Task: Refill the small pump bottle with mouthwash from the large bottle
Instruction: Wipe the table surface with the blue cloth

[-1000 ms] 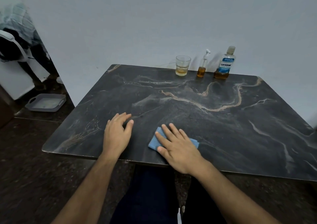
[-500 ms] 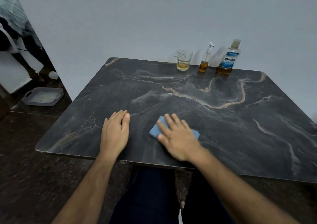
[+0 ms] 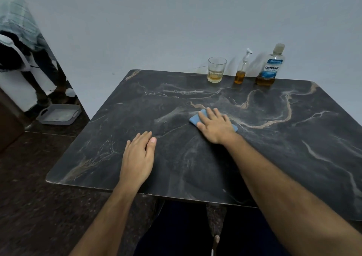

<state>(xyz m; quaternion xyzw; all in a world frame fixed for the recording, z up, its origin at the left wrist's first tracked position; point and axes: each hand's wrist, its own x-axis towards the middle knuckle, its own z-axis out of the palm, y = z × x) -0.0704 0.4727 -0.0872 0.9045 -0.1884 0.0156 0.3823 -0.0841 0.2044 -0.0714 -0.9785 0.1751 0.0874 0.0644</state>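
With the small pump bottle and large bottle standing untouched at the table's far edge, the right hand pressed flat on a blue cloth, seemingly wiping, while the left hand lay open, steadying.

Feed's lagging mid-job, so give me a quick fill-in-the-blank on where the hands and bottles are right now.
1. The right hand presses flat on a ____ cloth.
2. The left hand lies flat and ____ on the table.
3. The small pump bottle stands between the Listerine bottle and the ____.

Missing: blue; empty; glass
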